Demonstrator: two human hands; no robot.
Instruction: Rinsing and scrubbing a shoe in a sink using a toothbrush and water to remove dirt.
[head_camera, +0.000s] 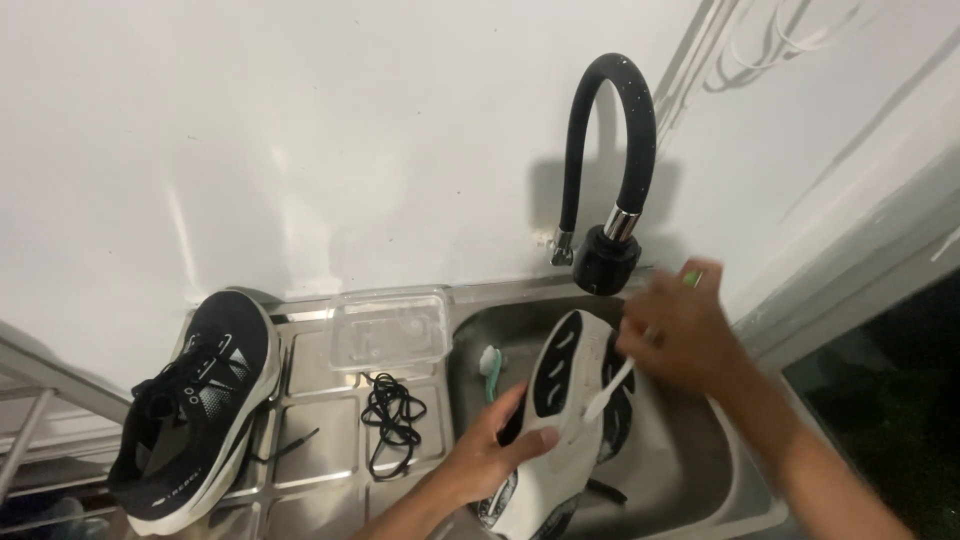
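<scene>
Shoe (560, 420) held sole-up over sink (690, 470), long axis 12–6 o'clock, L hand (495, 445) grip clamped on its 9 o'clock side; brush (610, 388) pinched by R hand (680, 335) at 2 o'clock, nearer.

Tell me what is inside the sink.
Inside the sink: a shoe turned sole-up, gripped by the left hand; right hand holds a toothbrush against it. Another brush leans nearby. The shoe covers the drain.
</scene>
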